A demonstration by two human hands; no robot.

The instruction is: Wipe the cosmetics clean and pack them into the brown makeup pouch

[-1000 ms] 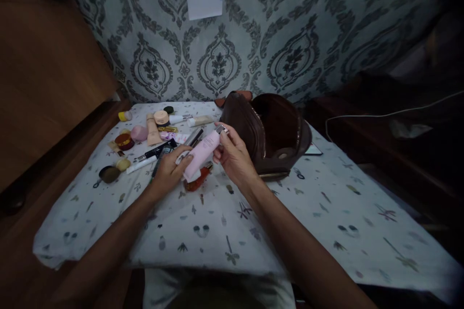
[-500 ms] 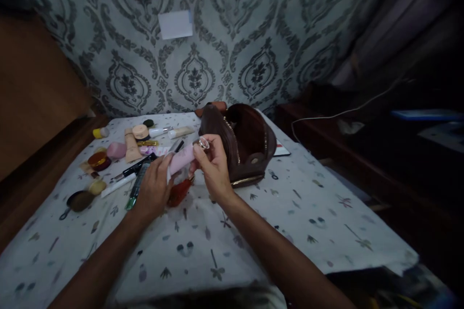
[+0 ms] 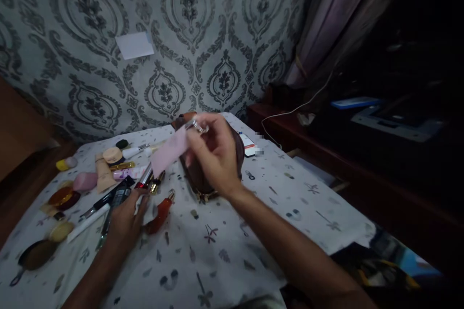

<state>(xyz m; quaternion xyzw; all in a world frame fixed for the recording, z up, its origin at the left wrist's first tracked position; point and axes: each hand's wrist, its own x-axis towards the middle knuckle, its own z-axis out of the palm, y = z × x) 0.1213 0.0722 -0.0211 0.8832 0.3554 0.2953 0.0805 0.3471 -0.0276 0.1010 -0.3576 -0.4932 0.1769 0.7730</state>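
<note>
My right hand (image 3: 221, 154), raised in front of the brown bag (image 3: 197, 178), is closed on a pink tube (image 3: 168, 152) with a shiny silver cap. The tube is blurred and tilted, its wide end toward the lower left. Low over the table, my left hand (image 3: 125, 215) has its fingers curled at a small white thing (image 3: 150, 210) whose kind I cannot make out. Just right of those fingers lies an orange-red bottle (image 3: 159, 216). A dark bottle (image 3: 118, 203) is partly hidden behind the left hand. Much of the bag is covered by my right hand.
Cosmetics lie at the left: a beige tube (image 3: 104, 174), a round jar (image 3: 113, 155), an amber jar (image 3: 64, 197), a pink item (image 3: 85, 181) and a dark round hand mirror (image 3: 38, 254). A phone (image 3: 247, 145) rests right of the bag. A white cable (image 3: 300, 105) runs along the dark furniture.
My left hand has let go of the pink tube and moved down to the small white thing. My right hand keeps the tube, now in front of the bag. The view has swung right.
</note>
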